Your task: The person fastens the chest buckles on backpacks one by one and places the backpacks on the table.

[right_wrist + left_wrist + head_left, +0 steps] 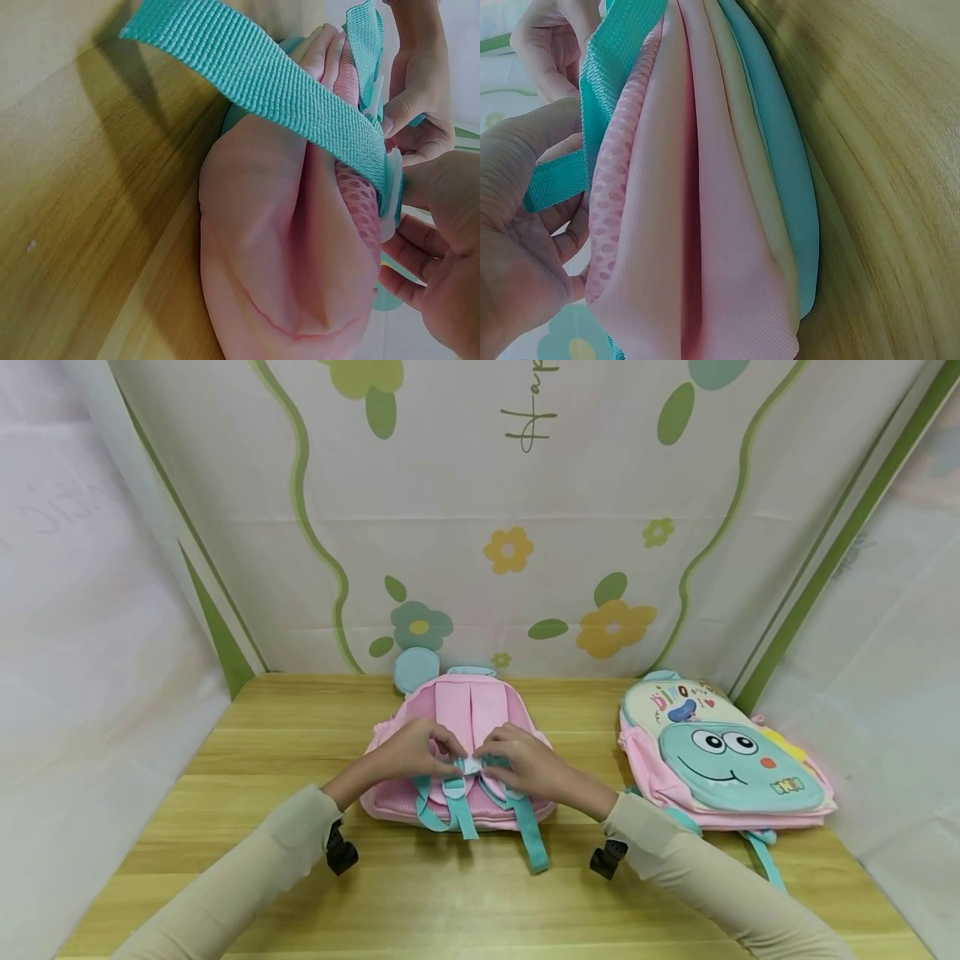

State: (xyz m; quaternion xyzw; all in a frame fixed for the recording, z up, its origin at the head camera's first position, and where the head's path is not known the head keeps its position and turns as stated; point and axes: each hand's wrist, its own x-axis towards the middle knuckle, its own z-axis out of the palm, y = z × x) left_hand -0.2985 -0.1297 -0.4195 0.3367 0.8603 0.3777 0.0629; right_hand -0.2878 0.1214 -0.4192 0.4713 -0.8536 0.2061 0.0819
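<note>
A pink child's backpack [498,702] lies on the wooden table with its back panel and shoulder straps facing up. Over its middle, a small whitish buckle [471,766] on teal webbing sits between my two hands. My left hand [420,748] pinches the buckle's left side with thumb and forefinger. From the other side, my right hand [532,764] pinches its right end, and the fingertips nearly meet. Teal strap ends [531,835] hang toward the table's front. In the left wrist view a teal strap [559,180] passes by the left fingers; the buckle itself is hidden there.
A second backpack [738,764], pink, cream and teal with a cartoon dinosaur face, lies front up at the right. A round light-blue piece [416,671] sticks out at the pink backpack's top left. Behind the wooden table [285,760] hangs a flower-printed cloth [420,543].
</note>
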